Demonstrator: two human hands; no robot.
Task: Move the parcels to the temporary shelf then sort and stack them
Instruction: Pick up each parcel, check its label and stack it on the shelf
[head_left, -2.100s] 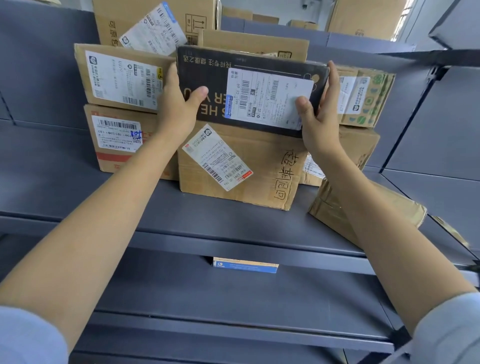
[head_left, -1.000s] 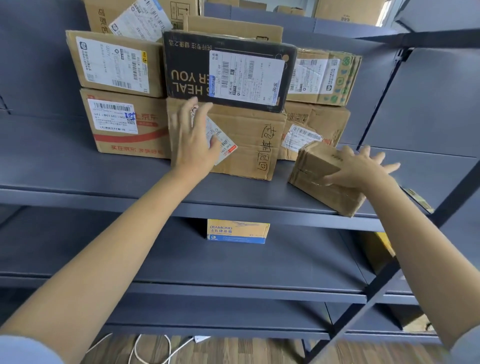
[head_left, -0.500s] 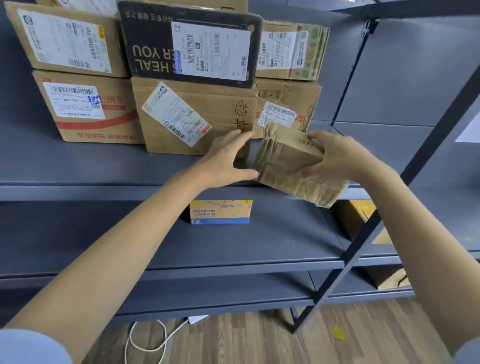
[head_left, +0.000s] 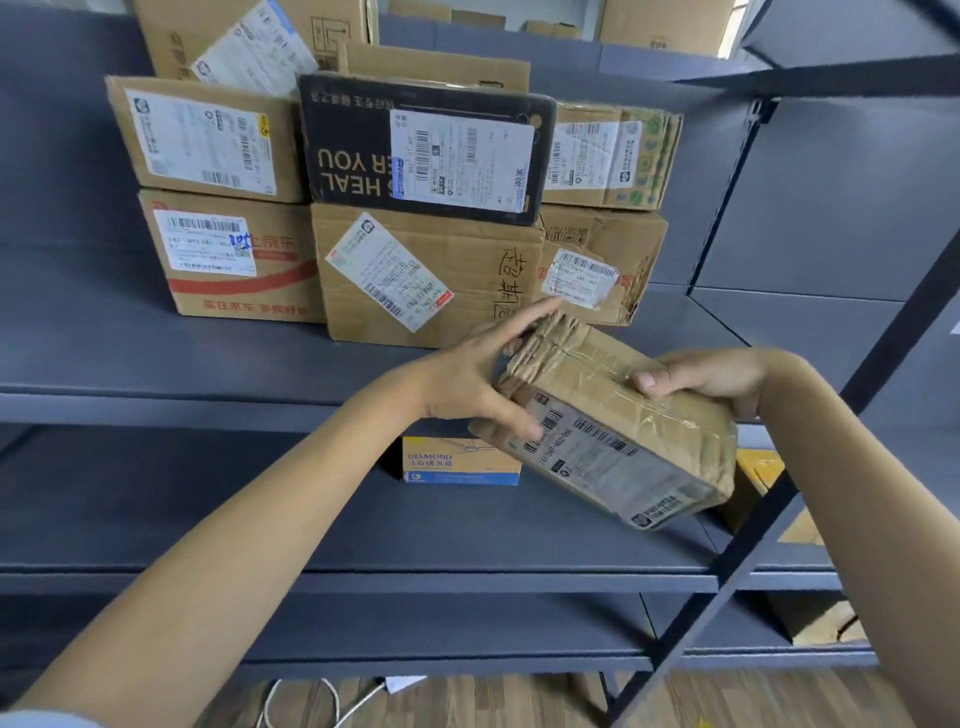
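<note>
Two tiers of stacked parcels are occupying the upper level of the grey shelf (head_left: 156, 364), from about ten o'clock to one o'clock of the view. Largest among them is the brown carton (head_left: 431, 275) with the slanted label, carrying the black box (head_left: 426, 150) on its top; to its right a torn carton (head_left: 602, 270) is supporting a green-printed carton (head_left: 613, 156).

Below these, at about four o'clock from the brown carton, the crumpled taped parcel (head_left: 618, 421) is being held clear of the shelf edge, tilted, with its label face turned toward the viewer. The right hand (head_left: 711, 379) is gripping its far upper edge, thumb curled over the tape. The left hand (head_left: 472, 379) is bracing the near end, fingers extended and spread, the forefinger lying along the top corner and the thumb pressing beside the barcode.

On the lower shelf level, just behind the held parcel at its eight o'clock, a small blue and yellow box (head_left: 457, 462) is standing.

Judged from the task, the step in hand is reading and orienting this parcel before stacking. Since its wrapping looks soft and creased, supporting it from below would serve better than squeezing the ends, and it probably belongs on top of a stack, label outward, with the label kept uncovered.
</note>
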